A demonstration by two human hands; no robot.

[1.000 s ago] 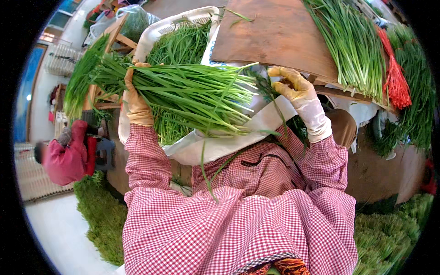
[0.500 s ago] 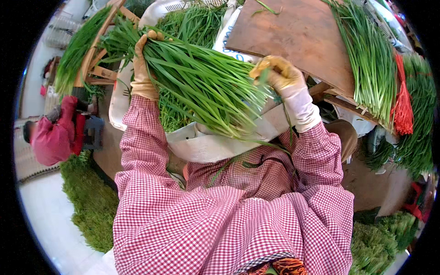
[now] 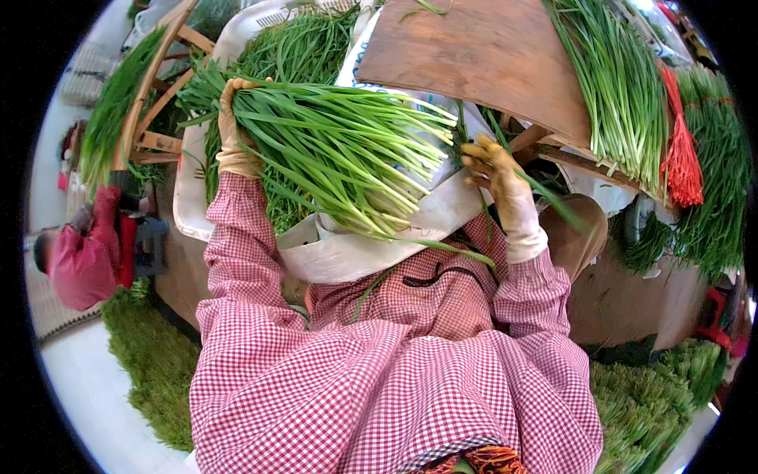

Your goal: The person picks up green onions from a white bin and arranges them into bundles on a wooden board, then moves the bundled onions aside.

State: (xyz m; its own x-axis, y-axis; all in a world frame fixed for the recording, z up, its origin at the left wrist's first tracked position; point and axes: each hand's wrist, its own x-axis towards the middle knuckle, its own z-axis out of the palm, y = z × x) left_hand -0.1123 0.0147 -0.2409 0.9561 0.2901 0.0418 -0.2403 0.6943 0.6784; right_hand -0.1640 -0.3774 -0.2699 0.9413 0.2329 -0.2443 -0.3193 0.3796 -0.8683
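My left hand [image 3: 233,130], in a tan glove, grips a thick bundle of green chives [image 3: 332,150] at its leafy end, holding it across a white basket [image 3: 355,245]. The pale stem ends of the bundle fan out to the right. My right hand [image 3: 493,170], also gloved, is just right of those stem ends with its fingers curled around a few loose green strands. Both sleeves are red-and-white checked.
A wooden board [image 3: 482,55] lies ahead with a row of chives [image 3: 624,87] and a bunch of red ties [image 3: 683,154] to its right. More greens fill the basket behind. Green trimmings [image 3: 150,371] cover the floor on both sides. A person in red [image 3: 83,253] crouches left.
The bundle has swung lower and more level over the basket. My right hand has come off the stem ends and moved down to the right, holding only a few strands.
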